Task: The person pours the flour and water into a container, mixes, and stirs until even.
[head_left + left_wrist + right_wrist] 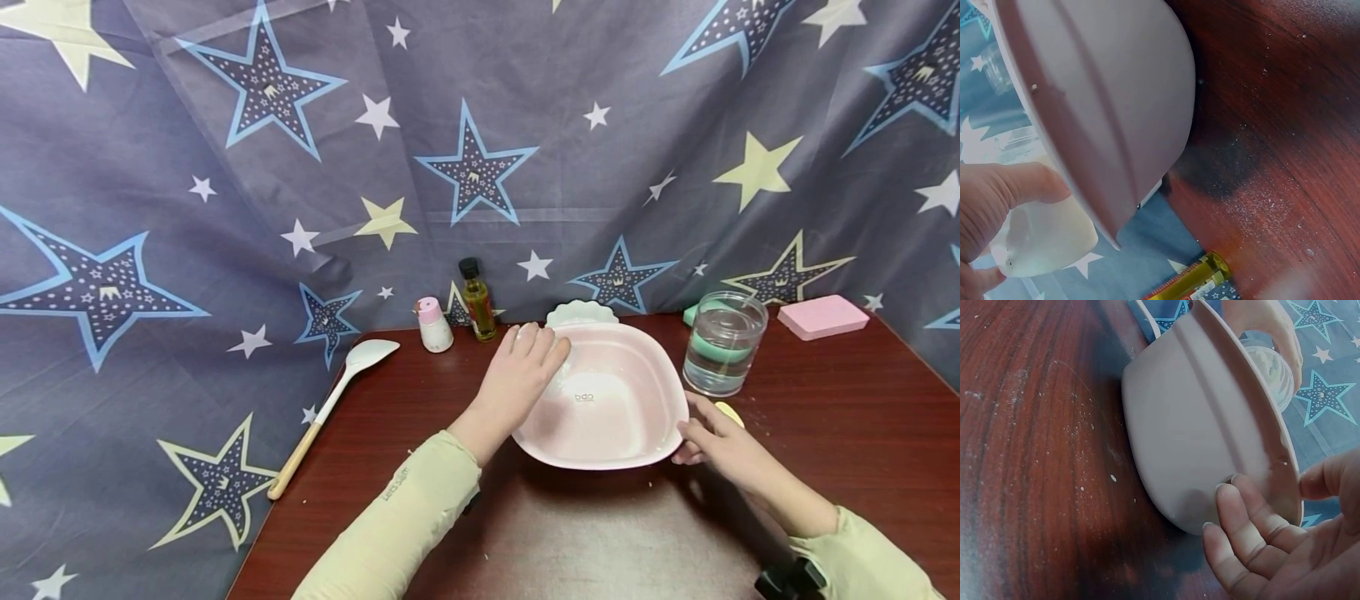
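Note:
A pink basin [600, 433] stands in the middle of the table, its inside facing me. My left hand [517, 371] reaches over its left rim and grips a tilted clear cup [1047, 234] with whitish contents. In the head view the fingers hide most of that cup; the right wrist view shows the clear cup [1269, 375] beyond the basin's far rim. At the basin's right side, my right hand [723, 446] holds the rim, thumb [1322, 478] on the edge and fingers [1241, 519] against the outer wall.
Right of the basin stands a clear jar [720, 358] of liquid, near a pink sponge [822, 317] and a small yellow object [729, 413]. Behind is a white scalloped dish [581, 312]. Leftward are an oil bottle [478, 304], a pink-capped shaker [435, 329] and a white spatula [341, 387].

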The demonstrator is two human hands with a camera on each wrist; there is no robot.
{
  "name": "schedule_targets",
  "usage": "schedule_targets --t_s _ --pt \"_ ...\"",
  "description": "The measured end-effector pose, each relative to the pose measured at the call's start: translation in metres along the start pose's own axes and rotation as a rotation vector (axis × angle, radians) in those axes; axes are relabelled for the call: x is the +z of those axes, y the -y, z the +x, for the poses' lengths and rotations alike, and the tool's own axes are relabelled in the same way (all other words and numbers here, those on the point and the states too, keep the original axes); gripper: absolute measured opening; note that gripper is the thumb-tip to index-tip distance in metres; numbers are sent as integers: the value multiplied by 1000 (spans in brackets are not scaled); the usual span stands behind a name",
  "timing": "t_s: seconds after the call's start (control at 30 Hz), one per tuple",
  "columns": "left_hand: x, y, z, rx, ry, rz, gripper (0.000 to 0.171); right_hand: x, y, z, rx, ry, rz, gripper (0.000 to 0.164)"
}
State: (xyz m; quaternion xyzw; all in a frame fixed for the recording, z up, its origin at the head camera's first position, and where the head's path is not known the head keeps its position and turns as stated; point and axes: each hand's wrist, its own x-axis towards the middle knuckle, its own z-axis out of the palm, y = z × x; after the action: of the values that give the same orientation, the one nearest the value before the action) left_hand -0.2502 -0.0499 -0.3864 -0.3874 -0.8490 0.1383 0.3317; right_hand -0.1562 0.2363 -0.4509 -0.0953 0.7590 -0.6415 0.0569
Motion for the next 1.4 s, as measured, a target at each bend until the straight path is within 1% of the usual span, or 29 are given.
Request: schedule_targets --t_s 0.17,0.37,0.43,0.7,1.03,1.27,1.4 --pt "1 -2 0 18 -1 23 34 0 0 0 -3 4 1 51" --pt "3 -2 0 49 33 15 33 0 0 0 -8 9 11 51" --pt "3 -3 0 57 39 28 33 -1 0 0 -10 11 13 51" --pt "3 -7 3 86 34 76 31 -1 -1 0 -32 15 30 51" --pt "2 -10 1 109 67 118 33 0 0 0 -6 8 28 51" --pt "4 -13 0 112 -8 141 39 0 -1 0 -23 11 33 51" --pt "5 -15 -1 117 -30 143 41 -1 -1 0 -24 11 29 51"
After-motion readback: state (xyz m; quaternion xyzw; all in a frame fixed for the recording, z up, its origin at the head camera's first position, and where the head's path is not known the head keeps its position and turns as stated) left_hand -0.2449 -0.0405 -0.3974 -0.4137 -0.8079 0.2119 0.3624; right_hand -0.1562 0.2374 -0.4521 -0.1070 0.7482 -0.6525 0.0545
